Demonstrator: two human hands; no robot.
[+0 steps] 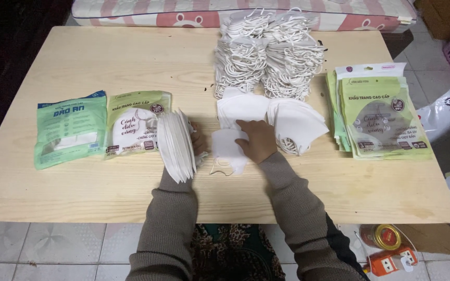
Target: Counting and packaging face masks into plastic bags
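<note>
We work at a pale wooden surface (105,67) that fills most of the view, with a pink-and-white striped mattress (147,13) along its far edge. At the far middle stands a tall heap of white masks (266,57), their ear loops spilling over the sides, and in front of it lies a lower fan of flat white masks (292,125). To the right sits a stack of green printed pouches (378,117), well apart from our hands. At the left lie a filled green pouch (71,130) and, just beside it, a filled pale-green pouch (134,122).

Our left hand (199,143) is closed around a thick bundle of masks (175,145), held on edge, just right of the pale-green pouch; the bundle hides most of the hand. Our right hand (259,140) rests half-curled, fingers pressing on a single white mask (227,151) that lies flat on the surface between the bundle and the fan.
</note>
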